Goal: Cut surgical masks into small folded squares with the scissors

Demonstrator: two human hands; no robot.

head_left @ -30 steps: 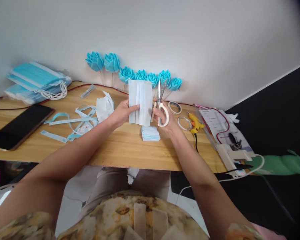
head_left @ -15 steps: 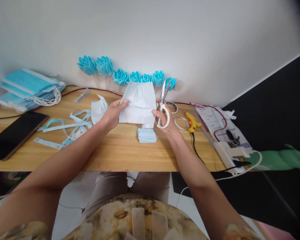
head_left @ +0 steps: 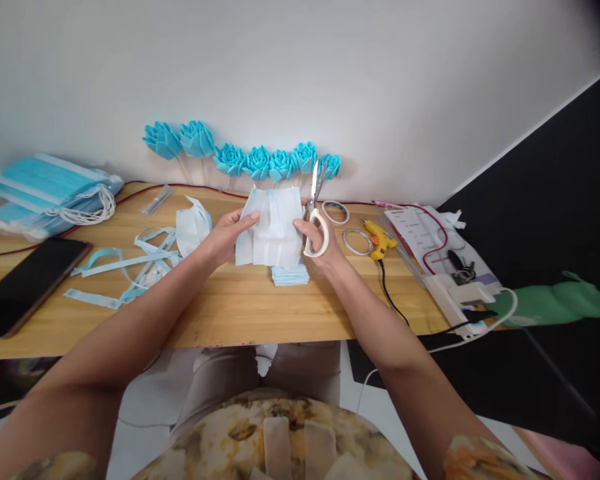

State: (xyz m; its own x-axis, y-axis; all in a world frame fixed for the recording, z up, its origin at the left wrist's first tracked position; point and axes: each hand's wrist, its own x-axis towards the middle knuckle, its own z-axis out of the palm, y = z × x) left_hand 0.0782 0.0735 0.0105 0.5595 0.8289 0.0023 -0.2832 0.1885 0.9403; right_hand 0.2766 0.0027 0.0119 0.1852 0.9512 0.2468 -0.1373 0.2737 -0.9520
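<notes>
A pleated, pale blue-white face mask sheet (head_left: 274,223), its ear loops not visible, is spread upright between my hands. My left hand (head_left: 229,232) pinches its left edge, thumb on the near face. At the right edge, my right hand (head_left: 325,241) grips the sheet under its thumb and also carries scissors (head_left: 317,230) with white handles. Their blades point up, slightly apart. Just below the sheet lies a small stack of folded blue mask pieces (head_left: 290,275), partly covered by it. Another cut mask piece (head_left: 193,227) stands crumpled left of my left hand.
Several blue fabric-like flowers (head_left: 257,162) on sticks lean on the wall. Cut strips (head_left: 130,263), a phone (head_left: 33,283) and a mask pile (head_left: 50,187) occupy the left. Rightward are tape rolls (head_left: 357,242), a yellow glue gun (head_left: 380,240), a power strip (head_left: 450,303) and cables.
The sheet has come down and nearer to me, now overlapping the top of the small stack. Both hands still hold it, and the scissors stay in my right hand. The view has shifted slightly.
</notes>
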